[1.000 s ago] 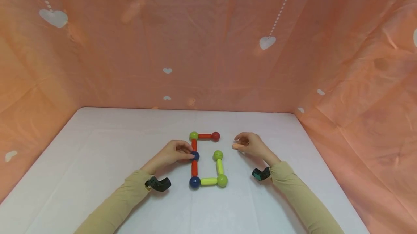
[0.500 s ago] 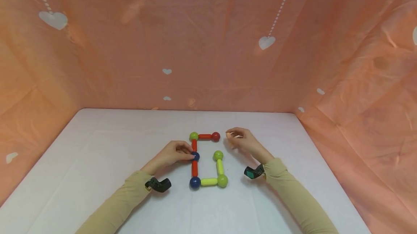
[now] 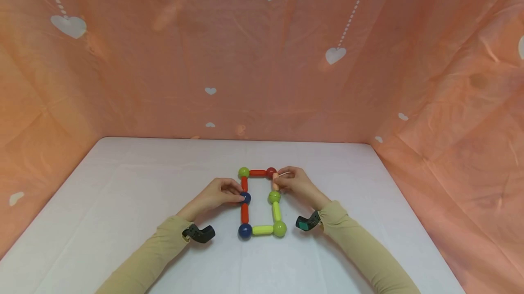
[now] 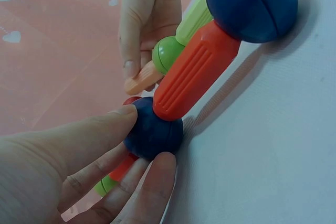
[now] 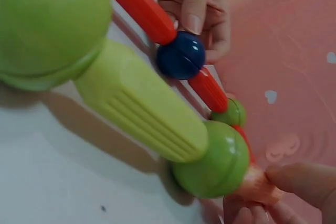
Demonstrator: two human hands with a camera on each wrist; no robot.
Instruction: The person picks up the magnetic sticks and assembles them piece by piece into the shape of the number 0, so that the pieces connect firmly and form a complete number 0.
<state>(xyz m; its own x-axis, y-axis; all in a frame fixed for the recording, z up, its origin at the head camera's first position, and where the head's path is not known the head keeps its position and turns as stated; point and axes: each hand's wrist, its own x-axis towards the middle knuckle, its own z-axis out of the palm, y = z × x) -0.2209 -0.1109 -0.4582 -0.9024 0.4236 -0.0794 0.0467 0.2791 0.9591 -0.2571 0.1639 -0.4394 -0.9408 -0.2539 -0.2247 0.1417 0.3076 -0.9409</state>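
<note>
On the white table lies a rectangle of coloured rods and balls. My left hand (image 3: 221, 192) pinches the middle blue ball (image 4: 153, 129) on its left side, thumb on one face and fingers on the other. Red rods (image 3: 244, 213) run from that ball both ways, toward a green ball (image 3: 244, 172) and a lower blue ball (image 3: 245, 231). My right hand (image 3: 298, 184) pinches an orange rod (image 5: 261, 184) between thumb and fingers. One end of this rod meets the middle-right green ball (image 5: 212, 160); its other end is right at the red ball (image 3: 271, 173).
Yellow-green rods (image 3: 262, 229) and a green corner ball (image 3: 279, 228) form the near right part of the rectangle. A white cloth covers the table (image 3: 135, 185). Orange curtains (image 3: 184, 57) with pale hearts stand behind and at both sides.
My right hand has moved left with the orange rod, turned it lengthwise and brought it between the red ball and the green ball. The left hand stays on the blue ball.
</note>
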